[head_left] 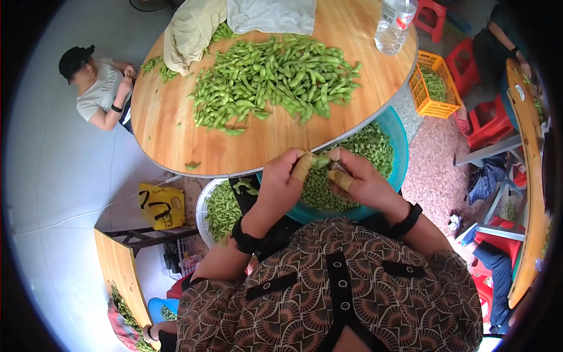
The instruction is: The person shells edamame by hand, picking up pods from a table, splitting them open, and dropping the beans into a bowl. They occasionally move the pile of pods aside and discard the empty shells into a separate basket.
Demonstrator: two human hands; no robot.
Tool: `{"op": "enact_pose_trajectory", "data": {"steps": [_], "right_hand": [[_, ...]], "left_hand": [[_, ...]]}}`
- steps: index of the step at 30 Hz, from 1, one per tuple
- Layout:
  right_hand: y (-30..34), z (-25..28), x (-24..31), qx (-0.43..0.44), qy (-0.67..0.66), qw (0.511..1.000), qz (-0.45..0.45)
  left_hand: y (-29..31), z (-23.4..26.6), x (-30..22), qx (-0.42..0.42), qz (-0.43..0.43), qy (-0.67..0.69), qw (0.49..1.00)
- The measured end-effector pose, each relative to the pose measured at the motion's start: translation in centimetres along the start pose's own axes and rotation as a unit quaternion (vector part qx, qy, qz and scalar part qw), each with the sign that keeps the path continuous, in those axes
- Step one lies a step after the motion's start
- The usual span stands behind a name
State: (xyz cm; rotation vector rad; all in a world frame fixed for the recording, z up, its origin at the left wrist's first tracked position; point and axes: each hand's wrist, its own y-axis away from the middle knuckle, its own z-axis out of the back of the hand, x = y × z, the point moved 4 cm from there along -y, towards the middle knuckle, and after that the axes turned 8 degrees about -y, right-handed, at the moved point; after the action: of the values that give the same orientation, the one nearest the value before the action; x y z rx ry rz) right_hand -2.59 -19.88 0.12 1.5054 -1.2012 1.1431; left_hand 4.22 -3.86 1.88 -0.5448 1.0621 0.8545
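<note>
My left hand [280,182] is closed, pinching a green soybean pod [320,161] between thumb and fingers. Beside it, my right hand [366,183] is closed in a pinch at the pod's other end, where something small and greyish shows that I cannot make out. Both thumbs wear tan coverings. Under the hands stands a teal basin [400,138] filled with shelled green beans [369,146]. Ahead, a large pile of soybean pods [275,79] lies on the round wooden table [170,138].
A white basket [202,214] of pods stands left of the basin. Cloths [196,29] and a water bottle [394,26] sit on the table. A yellow crate [437,108], red stools [487,126] and another table [531,193] are at right. A person [99,88] is at far left.
</note>
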Motion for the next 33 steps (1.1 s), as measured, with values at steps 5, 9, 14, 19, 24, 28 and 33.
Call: {"op": "enact_pose_trajectory", "data": {"steps": [5,9,14,19,24,28,33], "right_hand": [[0.0,-0.1,0.6,-0.106,0.18,0.96,0.188],[-0.3,0.2,0.8,-0.058,0.179,0.97,0.154],[-0.1,0.4,0.6,-0.142,0.237,0.939,0.206],[0.6,-1.0,2.3,-0.118,0.206,0.938,0.252],[0.0,-0.7,0.1,0.026,-0.249,0.964,-0.092],[-0.4,-0.6,-0.8,0.005,-0.064,0.998,-0.012],[0.5,3.0,-8.2,-0.006,0.468,0.88,0.083]], "left_hand": [[1.0,-0.7,-1.6,-0.087,-0.204,-0.227,0.948],[1.1,-0.6,-1.7,0.012,-0.118,-0.147,0.982],[1.2,-0.8,-1.1,0.012,-0.132,-0.128,0.983],[1.6,-0.5,-2.1,0.03,-0.11,-0.103,0.988],[2.1,-0.1,-3.0,0.043,-0.126,-0.054,0.99],[3.3,1.8,-3.5,0.058,-0.13,-0.169,0.975],[2.3,7.6,-4.1,0.061,-0.083,-0.485,0.868]]}}
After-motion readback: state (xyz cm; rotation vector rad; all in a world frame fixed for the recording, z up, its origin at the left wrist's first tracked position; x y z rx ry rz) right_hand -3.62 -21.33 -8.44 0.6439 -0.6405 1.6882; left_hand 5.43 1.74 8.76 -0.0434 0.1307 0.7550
